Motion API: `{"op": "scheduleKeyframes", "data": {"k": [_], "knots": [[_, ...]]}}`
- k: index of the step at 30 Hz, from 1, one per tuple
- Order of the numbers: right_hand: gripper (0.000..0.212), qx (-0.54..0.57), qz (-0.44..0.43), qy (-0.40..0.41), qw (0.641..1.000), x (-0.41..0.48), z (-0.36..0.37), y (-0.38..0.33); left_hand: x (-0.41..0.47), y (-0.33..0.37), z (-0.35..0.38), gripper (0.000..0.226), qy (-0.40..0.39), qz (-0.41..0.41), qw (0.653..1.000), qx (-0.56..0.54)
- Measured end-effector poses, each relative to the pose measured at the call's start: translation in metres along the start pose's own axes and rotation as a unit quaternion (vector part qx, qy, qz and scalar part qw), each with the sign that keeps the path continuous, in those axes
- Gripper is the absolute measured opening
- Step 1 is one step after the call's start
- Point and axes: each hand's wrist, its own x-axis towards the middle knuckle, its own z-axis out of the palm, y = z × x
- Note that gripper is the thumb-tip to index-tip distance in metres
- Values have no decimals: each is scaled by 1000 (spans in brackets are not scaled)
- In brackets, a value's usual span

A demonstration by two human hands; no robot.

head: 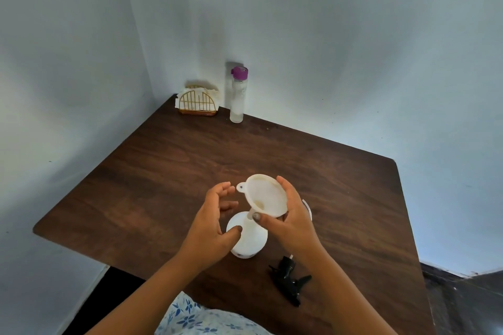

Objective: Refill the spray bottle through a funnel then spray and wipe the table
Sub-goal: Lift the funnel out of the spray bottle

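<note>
A white spray bottle [249, 242] stands uncapped on the brown table [163, 171], near its front middle. My right hand [291, 217] grips the rim of a white funnel [268, 196], tilted, with its stem at the bottle's neck. My left hand [215, 223] hovers beside the bottle with relaxed, loosely curved fingers; its thumb touches the bottle's shoulder. The black trigger sprayer head [290, 279] lies on the table to the right of the bottle. A tall clear bottle with a purple cap [238, 95] stands at the back by the wall.
A gold wire napkin holder [198, 102] with white napkins sits in the back left corner. Walls close the table on the left and at the back. A thin white tube [307, 208] shows behind my right hand.
</note>
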Motion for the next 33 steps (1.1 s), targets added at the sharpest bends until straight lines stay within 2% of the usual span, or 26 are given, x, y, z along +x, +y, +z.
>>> {"op": "scheduleKeyframes", "data": {"k": [5, 10, 14, 18, 22, 25, 29, 33], "knots": [[80, 62, 46, -1, 997, -2, -3, 6, 9, -22, 14, 78, -68, -77, 993, 67], [70, 107, 67, -3, 992, -3, 0, 12, 15, -31, 28, 81, -108, -85, 984, 112], [77, 136, 79, -2, 988, -3, 1, 14, 17, -33, 33, 79, -103, -82, 984, 122], [76, 106, 66, 2, 992, -4, 3, 16, 20, -35, 33, 74, -80, -75, 986, 128], [76, 151, 87, -2, 985, -4, 4, 17, 23, -36, 32, 69, -74, -66, 987, 128], [76, 110, 78, 7, 991, -3, 5, 19, 24, -37, 32, 69, -71, -67, 987, 129], [80, 138, 83, 10, 987, -1, 3, 21, 25, -39, 32, 67, -75, -61, 987, 127], [76, 96, 66, 6, 993, -2, 4, 20, 26, -41, 32, 65, -73, -59, 988, 127]]}}
